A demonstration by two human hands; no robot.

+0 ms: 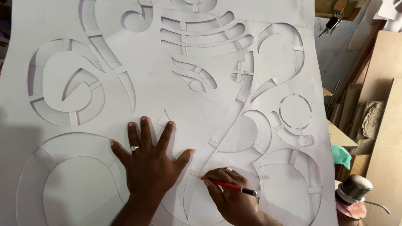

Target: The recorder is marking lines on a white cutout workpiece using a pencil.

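A large white paper stencil (167, 83) with curved cut-out shapes fills most of the head view. My left hand (148, 161) lies flat on it, fingers spread, a ring on one finger, pressing the sheet down just below a small diamond-shaped cut-out (164, 119). My right hand (232, 196) grips a thin red pencil-like tool (228, 186) with a black end. Its tip touches the paper at the edge of a long curved cut-out strip (209, 146), close to my left thumb.
The sheet's right edge runs down near x 780. Beyond it stand wooden boards (381, 83), cardboard pieces, a teal cloth (342, 155) and a metal-topped can (355, 188). Keys (333, 21) hang at the upper right.
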